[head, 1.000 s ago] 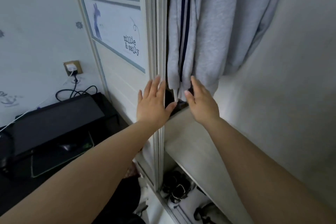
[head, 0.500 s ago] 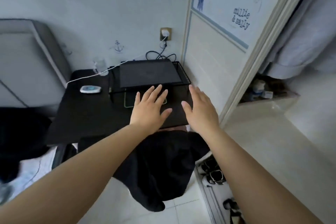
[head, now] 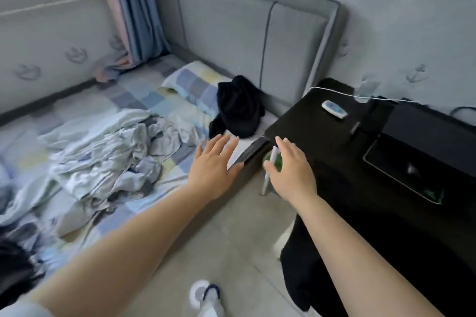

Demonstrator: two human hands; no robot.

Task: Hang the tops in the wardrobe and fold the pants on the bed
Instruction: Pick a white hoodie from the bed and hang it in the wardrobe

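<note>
Left hand: the left hand (head: 212, 166) was stretched forward over the edge of the bed, palm down; its fingers (head: 224, 145) were straight and spread, holding nothing
Right hand: the right hand (head: 291, 171) hung over the gap between bed and tabletop; its fingers (head: 286, 148) were relaxed and nearly straight, empty
Black garment: a soft, crumpled black garment (head: 238, 107) lay heaped at 12 o'clock from the left hand, on the bed just beside the headboard; whether it was pants or a top could not be told
Pale clothes: a rumpled pile of pale grey-white clothes (head: 103, 154) lay on the bed at 9 o'clock from the left hand; thin, creased cloth
Bed: the bed (head: 159, 100) wore a checked sheet in blue, yellow and white squares; a pillow (head: 193, 82) of the same check lay at the head
Headboard: a grey padded headboard (head: 244, 26); panelled, with a curved top edge
Tabletop: a flat black tabletop (head: 309, 121) at 2 o'clock from the right hand; a small white-and-blue oval object (head: 334, 109) and a thin white cable (head: 360, 96) lay on it; any writing was too blurred to read
Floor: smooth pale tiled floor (head: 231, 226); a foot in a white slipper (head: 206, 296) at 6 o'clock
</note>
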